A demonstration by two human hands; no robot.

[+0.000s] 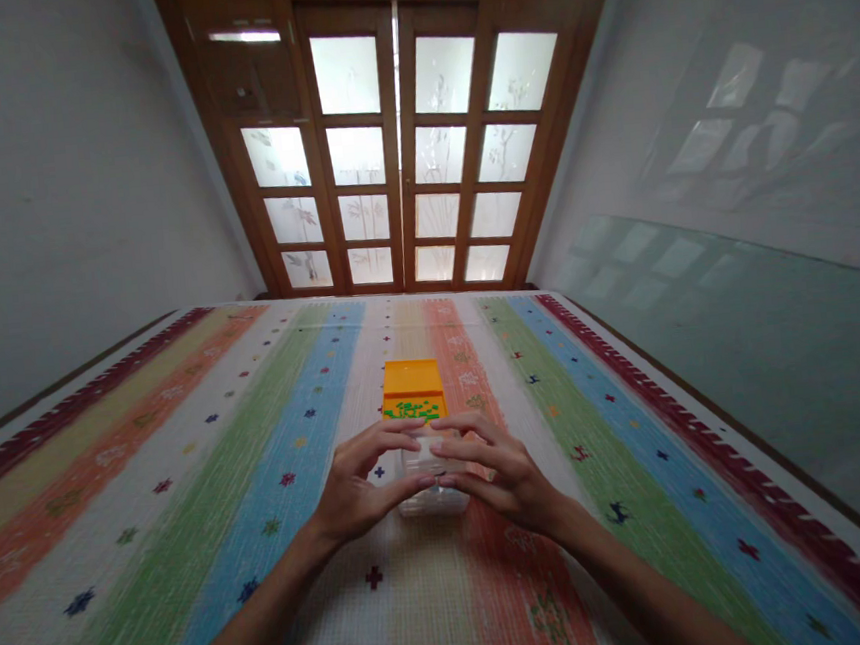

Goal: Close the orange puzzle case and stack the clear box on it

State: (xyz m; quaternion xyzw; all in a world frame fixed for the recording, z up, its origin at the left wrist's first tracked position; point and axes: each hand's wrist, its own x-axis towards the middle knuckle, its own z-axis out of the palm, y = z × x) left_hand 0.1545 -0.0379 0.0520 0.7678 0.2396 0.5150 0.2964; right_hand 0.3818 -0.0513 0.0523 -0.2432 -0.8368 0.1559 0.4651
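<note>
Here both hands, left (354, 490) and right (499, 472), grasp a clear box (431, 501) (mostly hidden); orange lid (412, 384) behind.

Striped cloth (190, 504) bare on both sides of the clear box (433, 483); free passage there. Orange lid (412, 376) stands just behind box, blocking approach from the far side.

A single head-worn view looks forward and down from just above the striped cloth (190, 504), close over the person's two forearms, facing a wooden glazed door (399, 144) at the far end, walls on both sides
</note>
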